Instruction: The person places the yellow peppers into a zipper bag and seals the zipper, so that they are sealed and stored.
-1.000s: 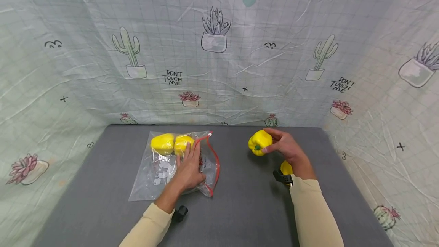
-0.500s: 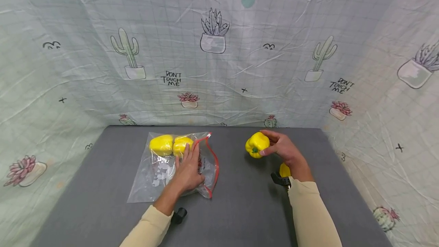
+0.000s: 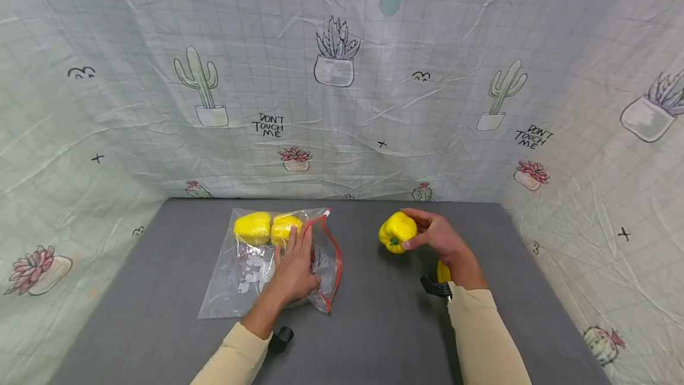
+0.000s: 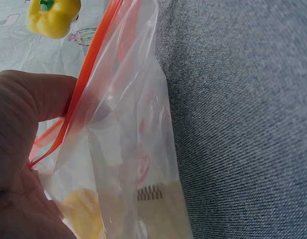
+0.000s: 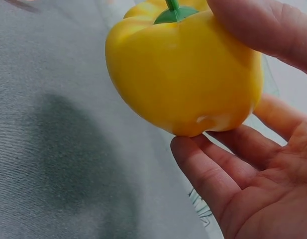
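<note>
A clear zip bag (image 3: 251, 272) with a red zip strip lies on the grey table (image 3: 385, 325), two yellow peppers (image 3: 267, 227) inside at its far end. My left hand (image 3: 293, 266) lies on the bag. In the left wrist view its thumb (image 4: 29, 99) pinches the raised red rim of the bag (image 4: 128, 124). My right hand (image 3: 422, 232) grips a yellow bell pepper (image 3: 397, 232) just above the table, right of the bag's mouth. Its green stem shows in the right wrist view, where the pepper (image 5: 183, 69) sits between thumb and fingers (image 5: 213, 174).
Another yellow pepper (image 3: 442, 271) lies on the table, partly hidden behind my right wrist. Black camera straps (image 3: 280, 338) sit on both wrists. Cactus-print cloth walls (image 3: 342, 106) close in the table at the back and both sides.
My right hand has carried the pepper a little left and down, toward the bag's mouth. The left hand has stayed on the bag.
</note>
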Available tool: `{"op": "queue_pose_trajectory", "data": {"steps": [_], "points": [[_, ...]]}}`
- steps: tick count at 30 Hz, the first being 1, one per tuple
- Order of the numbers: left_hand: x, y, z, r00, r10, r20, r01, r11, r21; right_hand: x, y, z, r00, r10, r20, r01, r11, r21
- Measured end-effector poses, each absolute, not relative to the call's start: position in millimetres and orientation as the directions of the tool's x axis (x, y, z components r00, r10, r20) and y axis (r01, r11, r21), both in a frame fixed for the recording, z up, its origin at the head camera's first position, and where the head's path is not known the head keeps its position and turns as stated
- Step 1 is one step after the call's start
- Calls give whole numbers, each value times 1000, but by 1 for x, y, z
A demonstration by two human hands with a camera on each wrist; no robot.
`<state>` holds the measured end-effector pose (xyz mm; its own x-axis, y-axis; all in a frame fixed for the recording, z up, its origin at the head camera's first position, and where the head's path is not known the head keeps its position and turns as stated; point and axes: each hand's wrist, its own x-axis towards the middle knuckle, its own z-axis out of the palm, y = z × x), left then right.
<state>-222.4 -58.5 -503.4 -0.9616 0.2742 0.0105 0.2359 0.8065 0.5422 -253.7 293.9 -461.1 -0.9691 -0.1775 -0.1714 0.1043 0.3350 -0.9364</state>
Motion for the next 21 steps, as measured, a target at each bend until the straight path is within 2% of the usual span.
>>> {"op": "queue_pose_trajectory", "data": {"steps": [21], "points": [[-221, -57, -502, -962, 274, -5, 227, 806, 546, -252, 282, -473, -958, -264, -113, 35, 284, -958]]}}
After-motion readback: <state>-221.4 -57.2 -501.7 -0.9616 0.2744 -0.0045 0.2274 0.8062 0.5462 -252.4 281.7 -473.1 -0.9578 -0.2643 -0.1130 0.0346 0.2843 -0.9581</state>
